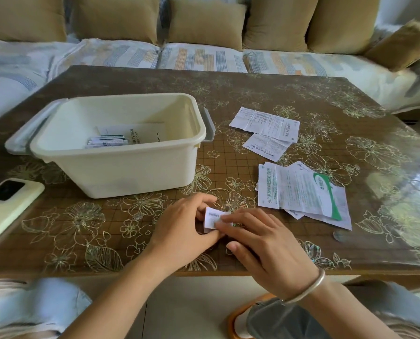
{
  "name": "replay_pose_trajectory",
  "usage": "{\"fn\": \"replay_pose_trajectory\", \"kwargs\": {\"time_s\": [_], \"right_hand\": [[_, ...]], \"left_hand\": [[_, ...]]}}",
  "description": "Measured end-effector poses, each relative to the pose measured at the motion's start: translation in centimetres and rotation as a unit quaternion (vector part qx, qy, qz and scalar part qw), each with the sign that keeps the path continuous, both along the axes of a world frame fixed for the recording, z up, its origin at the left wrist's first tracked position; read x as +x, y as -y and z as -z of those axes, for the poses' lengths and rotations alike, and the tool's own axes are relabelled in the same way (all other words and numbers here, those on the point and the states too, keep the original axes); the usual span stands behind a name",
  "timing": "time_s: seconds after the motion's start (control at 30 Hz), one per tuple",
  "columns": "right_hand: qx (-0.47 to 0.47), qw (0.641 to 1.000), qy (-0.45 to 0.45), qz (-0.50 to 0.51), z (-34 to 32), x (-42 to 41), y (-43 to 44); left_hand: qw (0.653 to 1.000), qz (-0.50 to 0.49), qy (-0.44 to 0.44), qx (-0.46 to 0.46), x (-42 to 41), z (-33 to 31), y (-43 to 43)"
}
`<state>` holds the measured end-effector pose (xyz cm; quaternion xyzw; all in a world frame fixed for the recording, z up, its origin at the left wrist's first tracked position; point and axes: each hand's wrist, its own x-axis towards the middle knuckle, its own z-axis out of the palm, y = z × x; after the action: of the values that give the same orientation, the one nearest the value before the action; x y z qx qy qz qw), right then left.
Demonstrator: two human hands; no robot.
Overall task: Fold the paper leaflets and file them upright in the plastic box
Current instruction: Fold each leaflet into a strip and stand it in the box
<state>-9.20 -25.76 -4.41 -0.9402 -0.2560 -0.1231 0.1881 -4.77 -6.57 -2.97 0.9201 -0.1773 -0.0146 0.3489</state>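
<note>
At the near edge of the table (301, 94), a small folded leaflet (211, 217) lies between both hands, well short of the plastic box. The left hand (187, 226) holds it by its left side, fingers curled over the top edge and thumb under the lower edge. The right hand (267, 245) lies across its right half, fingertips pressing flat on the paper, thumb stretched out clear of it. A silver bangle (310, 287) circles the right wrist.

Behind the hands and to the left stands the cream plastic box (130, 172), lidless, grey latches hanging at both ends. Inside, a few folded leaflets (106, 141) stand bunched near the front wall, with a white vivo booklet (145, 133) behind them.

To the right of the hands lies a loose pile of unfolded leaflets (301, 194), the top one bearing a green logo. Farther back are two more leaflets (265, 123), overlapping. A cream-cased phone (6, 204) rests face down at the table's left edge. A sofa (204, 57) with tan cushions runs beyond the table.
</note>
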Motion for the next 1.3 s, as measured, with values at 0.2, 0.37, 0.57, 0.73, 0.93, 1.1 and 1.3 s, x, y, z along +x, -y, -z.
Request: {"fn": "replay_pose_trajectory", "kwargs": {"time_s": [0.2, 0.37, 0.57, 0.73, 0.93, 1.1, 1.3], "right_hand": [[-0.013, 1.000, -0.003, 0.005, 0.2, -0.2, -0.1], [0.003, 1.000, -0.002, 0.000, 0.0, 0.2, 0.8], [0.038, 0.997, -0.066, 0.000, 0.3, -0.1, 1.1], [0.150, 0.980, -0.113, 0.070, -2.3, 1.8, 0.7], [0.013, 0.998, -0.039, 0.056, -6.5, 4.0, -2.4], [-0.002, 1.000, -0.006, 0.015, -12.2, 5.8, -5.0], [0.004, 0.998, -0.058, -0.019, -16.4, 8.5, -9.3]], "left_hand": [[0.999, 0.010, -0.031, -0.019, 1.4, -1.0, -1.4], [0.995, 0.039, -0.047, 0.075, 2.7, -1.2, -0.3], [0.986, 0.037, -0.080, 0.144, 3.4, -2.0, 0.5], [0.983, 0.016, -0.124, 0.132, 3.3, -3.0, 1.0], [0.996, 0.015, -0.024, 0.087, 1.3, -5.2, -0.4], [0.996, -0.035, 0.076, -0.016, 0.9, -9.5, -4.1], [0.987, -0.033, 0.117, -0.110, 3.0, -12.7, -8.7]]}}
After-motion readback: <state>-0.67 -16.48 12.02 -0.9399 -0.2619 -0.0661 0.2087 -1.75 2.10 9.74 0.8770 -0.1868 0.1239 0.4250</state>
